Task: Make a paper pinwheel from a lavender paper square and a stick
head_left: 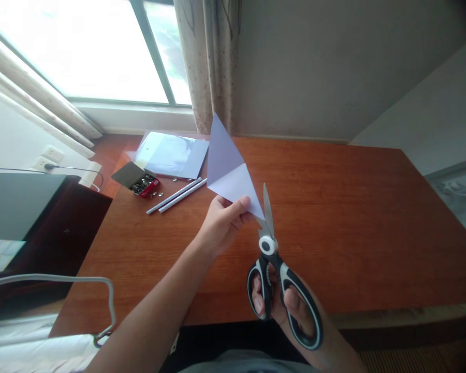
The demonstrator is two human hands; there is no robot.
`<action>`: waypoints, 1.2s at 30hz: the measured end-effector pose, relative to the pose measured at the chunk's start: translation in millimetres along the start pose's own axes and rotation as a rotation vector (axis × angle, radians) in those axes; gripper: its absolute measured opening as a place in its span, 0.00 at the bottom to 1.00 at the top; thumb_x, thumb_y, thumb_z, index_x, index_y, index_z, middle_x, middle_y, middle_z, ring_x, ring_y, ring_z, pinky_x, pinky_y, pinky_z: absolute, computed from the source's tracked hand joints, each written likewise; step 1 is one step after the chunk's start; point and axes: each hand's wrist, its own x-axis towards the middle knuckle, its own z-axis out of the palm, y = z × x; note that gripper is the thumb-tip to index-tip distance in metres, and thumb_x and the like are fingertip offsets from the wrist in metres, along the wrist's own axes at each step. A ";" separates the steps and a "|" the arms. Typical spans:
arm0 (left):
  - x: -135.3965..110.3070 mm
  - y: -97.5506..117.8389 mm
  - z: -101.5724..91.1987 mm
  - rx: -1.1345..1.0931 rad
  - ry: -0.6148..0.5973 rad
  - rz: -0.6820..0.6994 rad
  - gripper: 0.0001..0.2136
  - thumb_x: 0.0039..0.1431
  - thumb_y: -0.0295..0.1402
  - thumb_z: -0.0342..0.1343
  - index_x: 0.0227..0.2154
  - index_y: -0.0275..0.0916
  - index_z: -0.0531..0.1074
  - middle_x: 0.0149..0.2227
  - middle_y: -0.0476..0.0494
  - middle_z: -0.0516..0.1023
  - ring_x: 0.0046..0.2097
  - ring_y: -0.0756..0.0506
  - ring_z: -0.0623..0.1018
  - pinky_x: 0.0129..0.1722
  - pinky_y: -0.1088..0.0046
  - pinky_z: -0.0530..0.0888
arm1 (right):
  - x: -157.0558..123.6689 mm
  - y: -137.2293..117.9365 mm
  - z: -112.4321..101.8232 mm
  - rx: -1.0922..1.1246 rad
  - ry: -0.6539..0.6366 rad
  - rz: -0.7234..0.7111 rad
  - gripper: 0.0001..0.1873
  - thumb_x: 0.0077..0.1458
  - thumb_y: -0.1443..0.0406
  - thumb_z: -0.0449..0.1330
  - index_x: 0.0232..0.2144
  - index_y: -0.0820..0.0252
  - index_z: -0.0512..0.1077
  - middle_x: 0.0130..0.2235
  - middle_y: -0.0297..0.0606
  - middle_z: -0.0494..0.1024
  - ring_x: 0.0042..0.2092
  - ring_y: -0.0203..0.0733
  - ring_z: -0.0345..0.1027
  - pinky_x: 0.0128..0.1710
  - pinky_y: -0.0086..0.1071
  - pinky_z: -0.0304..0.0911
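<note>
My left hand (227,220) pinches the lower edge of a creased sheet of pale paper (227,155), thumb on top. The paper is held up above the wooden table, its fold running across the middle and one corner pointing up. In my right hand (281,305) is a pair of scissors (269,243) with black-and-white handles, fingers and thumb through the loops. Its blades are parted and point away from me. The lower right corner of the paper lies at the blades, partly covering one of them; whether it is being cut I cannot tell.
On the wooden table (353,223), a red box of small metal pieces (143,184) stands open at the left, a few pieces loose beside it. Two thin white rolled sticks (174,197) lie near a clear sleeve with paper (171,153). A dark cabinet (34,217) adjoins the left side.
</note>
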 end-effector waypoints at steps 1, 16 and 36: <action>-0.2 -0.3 -0.7 0.011 -0.011 -0.015 0.14 0.48 0.33 0.73 0.37 0.34 0.79 0.35 0.44 0.84 0.33 0.49 0.82 0.33 0.77 0.80 | 0.3 -0.1 -0.6 0.010 -0.004 -0.002 0.26 0.53 0.45 0.67 0.46 0.55 0.74 0.33 0.38 0.73 0.33 0.41 0.66 0.32 0.34 0.61; 0.7 0.9 -2.9 0.130 0.025 -0.066 0.16 0.40 0.35 0.77 0.26 0.31 0.78 0.24 0.46 0.79 0.24 0.52 0.76 0.25 0.78 0.73 | -8.5 -11.4 -3.5 0.100 -0.058 0.001 0.27 0.54 0.44 0.66 0.45 0.57 0.76 0.39 0.40 0.72 0.35 0.39 0.66 0.36 0.33 0.61; 0.7 -0.7 -1.1 0.130 0.001 -0.042 0.14 0.40 0.34 0.77 0.25 0.33 0.79 0.24 0.46 0.80 0.24 0.52 0.76 0.25 0.78 0.73 | -11.3 -26.4 -1.4 -0.054 -0.012 0.070 0.30 0.51 0.42 0.67 0.42 0.60 0.75 0.36 0.43 0.77 0.33 0.40 0.69 0.35 0.35 0.63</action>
